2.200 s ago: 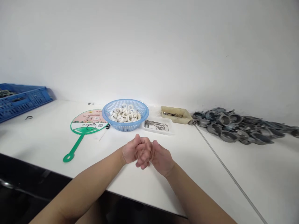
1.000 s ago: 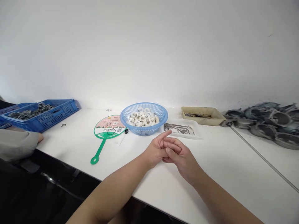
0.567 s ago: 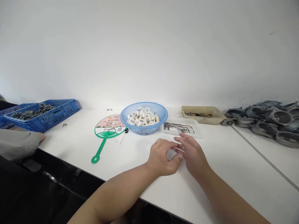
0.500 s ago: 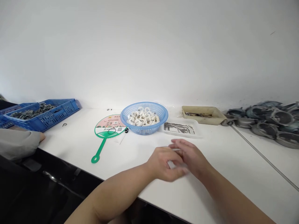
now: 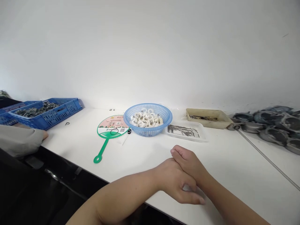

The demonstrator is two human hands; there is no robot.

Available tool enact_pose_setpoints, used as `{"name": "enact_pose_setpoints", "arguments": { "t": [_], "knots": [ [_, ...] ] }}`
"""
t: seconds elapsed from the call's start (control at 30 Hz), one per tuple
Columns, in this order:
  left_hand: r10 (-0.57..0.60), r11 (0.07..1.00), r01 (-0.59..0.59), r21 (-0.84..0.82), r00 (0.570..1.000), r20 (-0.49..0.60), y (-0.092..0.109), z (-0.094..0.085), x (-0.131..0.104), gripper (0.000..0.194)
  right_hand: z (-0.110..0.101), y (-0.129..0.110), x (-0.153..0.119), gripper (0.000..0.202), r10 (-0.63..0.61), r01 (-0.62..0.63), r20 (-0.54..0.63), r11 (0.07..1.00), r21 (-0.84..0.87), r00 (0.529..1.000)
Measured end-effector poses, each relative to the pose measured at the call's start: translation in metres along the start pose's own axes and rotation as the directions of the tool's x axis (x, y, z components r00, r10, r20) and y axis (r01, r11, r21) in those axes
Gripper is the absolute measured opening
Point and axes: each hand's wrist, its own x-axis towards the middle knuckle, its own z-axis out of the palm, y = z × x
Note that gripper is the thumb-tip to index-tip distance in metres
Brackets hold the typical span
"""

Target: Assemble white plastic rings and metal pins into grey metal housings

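My left hand [image 5: 176, 181] crosses in front of me and presses against my right wrist. Its fingers bend around there with their tips hidden, while the thumb sticks out towards the lower right. My right hand [image 5: 187, 158] has its fingers curled in, and whatever may be inside them is out of sight. Both hands are over the white table [image 5: 140, 156]. Beyond them stands a blue plastic basket [image 5: 148, 132] full of white ring-shaped parts [image 5: 146, 118]. Nearest to my right hand is a shallow clear tray [image 5: 202, 137] with thin dark metal pieces [image 5: 184, 131].
A green-handled fan [image 5: 103, 148] lies left of the basket, by a small black part [image 5: 129, 131]. Blue crates [image 5: 50, 120] of metal parts and a person's sleeve [image 5: 21, 139] are at left. At right are a beige bin [image 5: 225, 122], a rod [image 5: 264, 157] and piled metal housings [image 5: 269, 132].
Both hands have shifted lower and nearer to me. My left hand has slid from my right hand's fingers towards its wrist, and the right fingers have curled in. The view has turned slightly left.
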Motion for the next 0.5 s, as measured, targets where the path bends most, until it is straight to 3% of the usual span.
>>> {"name": "enact_pose_setpoints", "arguments": {
  "t": [0.07,0.2,0.27,0.4,0.5],
  "knots": [
    [-0.028,0.999,0.027,-0.024,0.999,-0.018,0.0007,0.0003,-0.0003,0.024,0.0010,0.0006,-0.0005,0.030,0.026,-0.031,-0.062,0.996,-0.078,0.998],
    [-0.009,0.996,-0.002,-0.091,0.992,-0.130,0.0042,-0.0038,-0.0009,0.023,0.0012,-0.0028,-0.0024,0.034,0.058,-0.057,-0.005,0.989,0.136,0.998],
    [0.024,0.995,-0.038,-0.093,0.989,-0.144,0.0037,-0.0059,-0.0003,0.019,0.0013,-0.0058,-0.0033,0.033,0.057,-0.055,-0.013,0.988,0.142,0.998],
    [0.008,1.000,-0.008,0.006,0.995,-0.100,0.0007,-0.0069,0.0015,0.032,0.0022,-0.0076,-0.0035,0.030,0.168,-0.180,-0.164,0.982,-0.061,0.972],
    [-0.054,0.993,0.070,0.099,0.987,-0.152,0.0016,-0.0073,0.0020,0.030,0.0029,-0.0059,-0.0023,0.049,0.205,-0.198,-0.219,0.979,0.054,0.954]
  ]
}}
